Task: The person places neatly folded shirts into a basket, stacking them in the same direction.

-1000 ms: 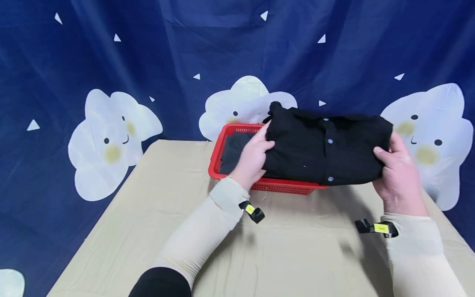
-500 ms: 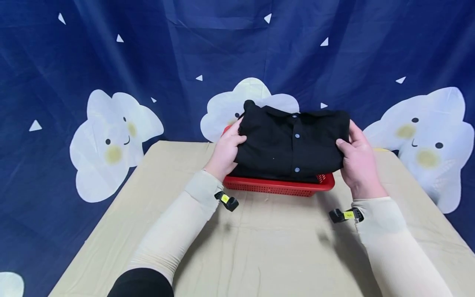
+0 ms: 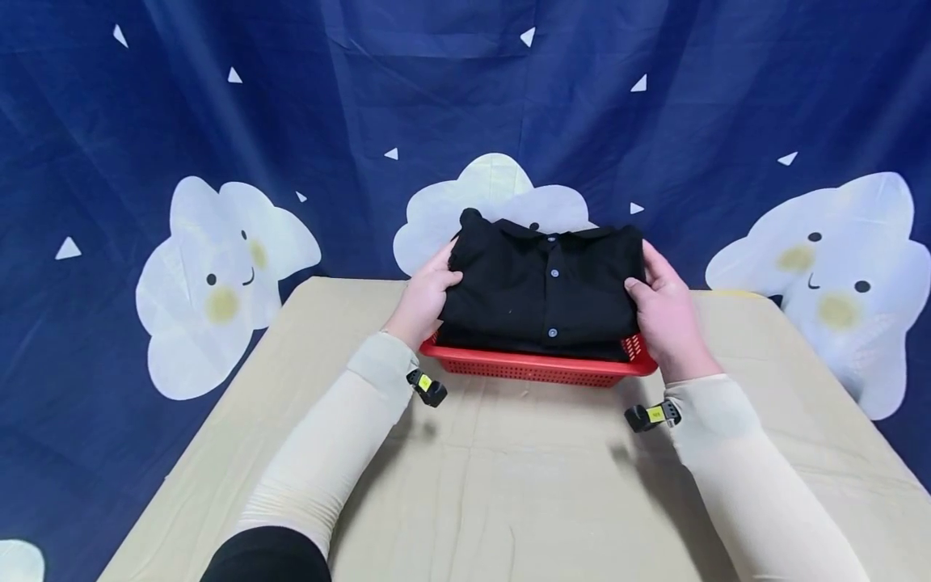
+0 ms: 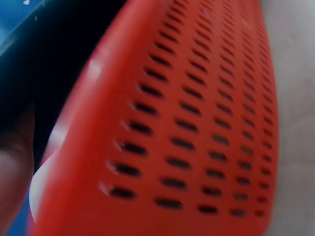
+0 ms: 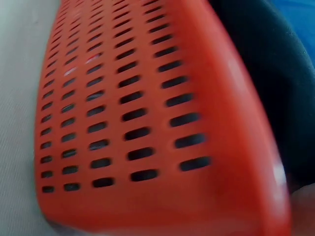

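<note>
A folded black button-up shirt [image 3: 502, 283] with pale buttons lies level over the red perforated basket [image 3: 538, 369], covering most of its opening. My left hand [image 3: 423, 299] grips the shirt's left side, thumb on top and fingers beneath. On the opposite side my right hand [image 3: 667, 311] holds the shirt the same way, close to the basket's right corner. Both wrist views are filled by the basket's front wall [image 4: 197, 113], with dark cloth [image 5: 266, 64] past its rim and only a bit of each hand showing. More dark fabric shows under the shirt inside the basket.
The basket stands on a table with a beige cover [image 3: 473, 485], near its far edge. Behind hangs a blue curtain [image 3: 364, 89] printed with white clouds and small triangles. A small black camera is strapped to each wrist.
Both hands have carried the shirt leftward and lowered it, from right of the basket to over it. The dark grey fabric seen in the basket earlier is now covered.
</note>
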